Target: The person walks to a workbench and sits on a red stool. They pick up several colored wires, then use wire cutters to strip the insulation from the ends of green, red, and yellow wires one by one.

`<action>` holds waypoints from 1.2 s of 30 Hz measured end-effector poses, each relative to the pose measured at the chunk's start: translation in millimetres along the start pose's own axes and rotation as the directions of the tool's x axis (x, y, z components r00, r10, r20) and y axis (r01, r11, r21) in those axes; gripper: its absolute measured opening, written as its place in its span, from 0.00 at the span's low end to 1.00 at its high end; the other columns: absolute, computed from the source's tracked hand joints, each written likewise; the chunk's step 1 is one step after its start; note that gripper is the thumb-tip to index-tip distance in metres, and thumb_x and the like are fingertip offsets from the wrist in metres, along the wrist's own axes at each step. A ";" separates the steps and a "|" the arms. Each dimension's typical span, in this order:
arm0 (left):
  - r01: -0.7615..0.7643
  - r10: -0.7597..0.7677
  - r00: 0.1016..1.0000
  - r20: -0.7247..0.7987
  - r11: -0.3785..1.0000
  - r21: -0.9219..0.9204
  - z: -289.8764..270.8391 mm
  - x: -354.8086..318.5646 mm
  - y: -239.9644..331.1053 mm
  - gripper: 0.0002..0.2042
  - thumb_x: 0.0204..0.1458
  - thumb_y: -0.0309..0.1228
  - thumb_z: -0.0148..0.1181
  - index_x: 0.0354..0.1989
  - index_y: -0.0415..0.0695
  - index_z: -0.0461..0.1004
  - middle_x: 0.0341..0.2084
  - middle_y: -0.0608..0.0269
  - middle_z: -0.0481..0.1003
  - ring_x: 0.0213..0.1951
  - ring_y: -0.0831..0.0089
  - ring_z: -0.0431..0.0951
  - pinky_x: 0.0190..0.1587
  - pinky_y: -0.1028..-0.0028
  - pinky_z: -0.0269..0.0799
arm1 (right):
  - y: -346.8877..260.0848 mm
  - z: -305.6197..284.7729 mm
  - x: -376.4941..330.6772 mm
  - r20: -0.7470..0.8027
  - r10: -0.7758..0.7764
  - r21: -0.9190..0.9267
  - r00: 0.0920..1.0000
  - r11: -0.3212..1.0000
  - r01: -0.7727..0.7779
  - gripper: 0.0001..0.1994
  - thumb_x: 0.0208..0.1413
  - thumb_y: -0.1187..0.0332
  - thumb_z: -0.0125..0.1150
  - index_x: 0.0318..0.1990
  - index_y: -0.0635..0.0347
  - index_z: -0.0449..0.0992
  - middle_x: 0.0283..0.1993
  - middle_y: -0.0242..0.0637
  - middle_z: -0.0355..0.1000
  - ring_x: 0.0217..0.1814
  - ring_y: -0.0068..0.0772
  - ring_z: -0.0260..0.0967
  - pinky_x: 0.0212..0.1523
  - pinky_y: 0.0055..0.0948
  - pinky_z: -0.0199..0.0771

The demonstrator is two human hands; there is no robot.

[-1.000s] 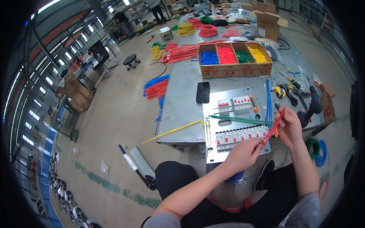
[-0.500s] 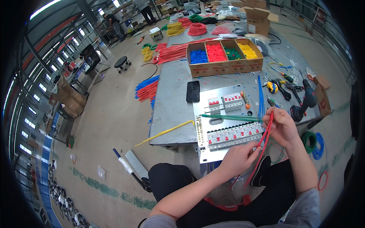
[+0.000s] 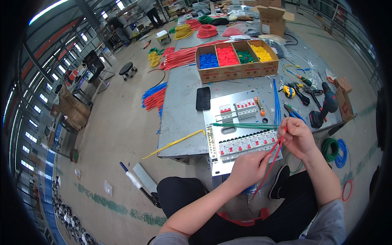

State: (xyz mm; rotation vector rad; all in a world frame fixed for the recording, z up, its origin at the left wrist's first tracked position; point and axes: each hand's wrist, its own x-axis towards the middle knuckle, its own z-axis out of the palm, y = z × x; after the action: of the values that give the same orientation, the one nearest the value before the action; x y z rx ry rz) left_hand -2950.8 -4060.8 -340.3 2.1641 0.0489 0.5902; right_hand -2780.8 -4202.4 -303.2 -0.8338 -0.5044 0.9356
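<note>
Thin red wires (image 3: 266,178) run through both of my hands, above the near right corner of a metal mounting plate (image 3: 220,103). My left hand (image 3: 250,168) pinches them lower down, and their tails hang below it. Higher up, my right hand (image 3: 299,138) has its fingers closed around their upper ends; the tips are partly hidden. On the plate are a long row of circuit breakers (image 3: 247,143), a smaller breaker group (image 3: 246,108) and a brass terminal bar (image 3: 211,143). Green wires (image 3: 241,125) lie across the plate, with blue wires (image 3: 277,102) at its right.
Yellow wires (image 3: 175,143) stick out past the table's left edge. A phone (image 3: 203,99) lies beside the plate. Behind it stands a cardboard box (image 3: 239,73) of coloured caps in compartments. A cordless drill (image 3: 326,106), tape measure (image 3: 289,91) and pliers (image 3: 295,113) lie at the right.
The view has shifted slightly. My hands have drawn closer together on the red wires, and the right fingers have closed further round the upper ends. The hanging tails have swung left.
</note>
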 end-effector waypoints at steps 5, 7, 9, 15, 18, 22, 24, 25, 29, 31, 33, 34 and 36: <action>-0.107 0.126 0.990 -0.062 0.963 0.249 -22.6 11.2 -10.2 0.05 0.55 0.30 0.67 0.31 0.43 0.83 0.25 0.59 0.81 0.28 0.61 0.82 0.30 0.65 0.76 | 2.4 -4.0 -2.4 0.060 0.027 0.068 0.998 0.997 -0.031 0.13 0.68 0.60 0.60 0.43 0.62 0.77 0.35 0.35 0.76 0.27 0.16 0.57 0.40 0.24 0.66; -0.127 0.137 0.990 -0.020 0.955 0.267 -32.3 12.0 -7.8 0.05 0.56 0.30 0.67 0.31 0.44 0.83 0.24 0.59 0.81 0.27 0.61 0.82 0.30 0.65 0.75 | 3.4 2.7 -3.2 0.043 0.028 0.069 0.999 0.997 -0.031 0.13 0.68 0.60 0.60 0.43 0.62 0.77 0.35 0.35 0.76 0.27 0.16 0.58 0.42 0.25 0.69; -0.124 0.125 0.992 0.012 0.968 0.220 -36.0 10.3 -7.0 0.04 0.57 0.30 0.67 0.35 0.44 0.83 0.23 0.59 0.80 0.26 0.62 0.81 0.31 0.66 0.74 | 2.6 11.8 -5.2 0.029 0.053 0.130 0.998 0.990 -0.057 0.12 0.68 0.62 0.60 0.45 0.64 0.78 0.37 0.37 0.77 0.28 0.16 0.60 0.46 0.26 0.72; 0.089 -0.088 0.996 0.027 0.993 -0.073 -17.7 -1.8 12.3 0.07 0.59 0.32 0.66 0.39 0.42 0.81 0.23 0.54 0.80 0.25 0.58 0.82 0.30 0.65 0.75 | 8.6 11.6 -12.2 -0.005 0.162 0.131 0.987 0.978 -0.160 0.17 0.68 0.66 0.58 0.55 0.73 0.75 0.48 0.49 0.80 0.30 0.16 0.66 0.49 0.29 0.75; 0.187 -0.179 0.982 0.056 0.951 -0.246 -9.8 -7.2 5.0 0.06 0.61 0.29 0.64 0.39 0.39 0.81 0.22 0.54 0.80 0.24 0.65 0.83 0.29 0.70 0.76 | 17.3 22.3 -4.4 -0.051 0.268 0.075 0.962 0.962 -0.264 0.17 0.68 0.65 0.59 0.54 0.74 0.75 0.49 0.50 0.81 0.30 0.16 0.65 0.43 0.24 0.73; 0.360 -0.327 0.932 0.159 0.891 -0.276 -13.9 -6.1 6.4 0.07 0.64 0.27 0.61 0.39 0.36 0.79 0.24 0.62 0.81 0.27 0.79 0.82 0.31 0.78 0.75 | 20.5 18.5 5.6 -0.072 0.310 0.061 0.948 0.950 -0.306 0.19 0.71 0.65 0.54 0.56 0.77 0.74 0.48 0.52 0.81 0.30 0.17 0.67 0.42 0.23 0.74; 0.440 -0.378 0.895 0.237 0.834 -0.333 -15.0 -3.7 6.1 0.08 0.66 0.28 0.58 0.41 0.35 0.78 0.25 0.62 0.81 0.26 0.81 0.79 0.31 0.79 0.74 | 18.4 16.8 6.3 -0.039 0.308 0.122 0.951 0.946 -0.302 0.21 0.72 0.63 0.52 0.57 0.78 0.73 0.48 0.54 0.81 0.29 0.19 0.67 0.41 0.21 0.74; 0.456 -0.387 0.888 0.249 0.815 -0.357 -14.8 -4.0 3.9 0.08 0.67 0.28 0.57 0.41 0.35 0.78 0.25 0.62 0.81 0.26 0.81 0.79 0.31 0.79 0.74 | 17.4 16.9 6.5 -0.020 0.306 0.136 0.952 0.944 -0.300 0.21 0.72 0.63 0.51 0.57 0.78 0.73 0.48 0.54 0.81 0.30 0.19 0.68 0.41 0.21 0.74; 0.413 -0.365 0.911 0.195 0.830 -0.374 -9.4 -3.2 -0.2 0.09 0.65 0.29 0.59 0.41 0.35 0.79 0.23 0.59 0.82 0.24 0.77 0.80 0.30 0.75 0.74 | 18.2 14.8 5.9 0.010 0.271 0.130 0.963 0.954 -0.270 0.20 0.72 0.63 0.52 0.57 0.77 0.73 0.50 0.54 0.81 0.32 0.20 0.70 0.41 0.18 0.73; 0.409 -0.357 0.912 0.202 0.824 -0.391 -8.6 -2.7 -1.0 0.09 0.65 0.29 0.59 0.41 0.35 0.79 0.23 0.59 0.82 0.25 0.78 0.80 0.30 0.75 0.74 | 19.2 16.7 5.7 -0.026 0.273 0.108 0.962 0.957 -0.269 0.20 0.72 0.64 0.53 0.57 0.76 0.74 0.50 0.53 0.81 0.31 0.20 0.70 0.40 0.19 0.72; 0.443 -0.374 0.894 0.245 0.812 -0.379 -10.5 -0.9 -0.6 0.09 0.67 0.29 0.57 0.43 0.35 0.78 0.26 0.62 0.82 0.28 0.80 0.80 0.33 0.77 0.75 | 17.6 19.9 5.3 -0.055 0.278 0.089 0.959 0.958 -0.272 0.19 0.71 0.64 0.54 0.56 0.75 0.75 0.50 0.53 0.81 0.30 0.18 0.67 0.40 0.19 0.72; 0.460 -0.381 0.885 0.267 0.806 -0.373 -11.4 0.0 -0.4 0.09 0.68 0.28 0.56 0.44 0.35 0.78 0.27 0.63 0.82 0.29 0.81 0.79 0.34 0.78 0.75 | 16.7 20.6 5.1 -0.070 0.279 0.080 0.958 0.959 -0.273 0.19 0.71 0.64 0.54 0.56 0.75 0.75 0.50 0.53 0.81 0.29 0.18 0.66 0.39 0.19 0.72; 0.460 -0.372 0.884 0.281 0.794 -0.396 -10.6 0.9 -0.9 0.09 0.68 0.29 0.56 0.44 0.35 0.78 0.27 0.63 0.81 0.29 0.80 0.80 0.34 0.78 0.76 | 17.4 13.4 5.3 -0.030 0.271 0.066 0.962 0.961 -0.269 0.20 0.71 0.63 0.55 0.57 0.75 0.74 0.52 0.53 0.80 0.30 0.17 0.67 0.44 0.24 0.76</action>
State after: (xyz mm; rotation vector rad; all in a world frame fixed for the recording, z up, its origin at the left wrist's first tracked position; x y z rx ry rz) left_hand -2954.5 -4052.1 -335.2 1.6621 0.2581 0.1123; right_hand -2796.1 -4186.9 -309.1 -0.8770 -0.3300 1.1778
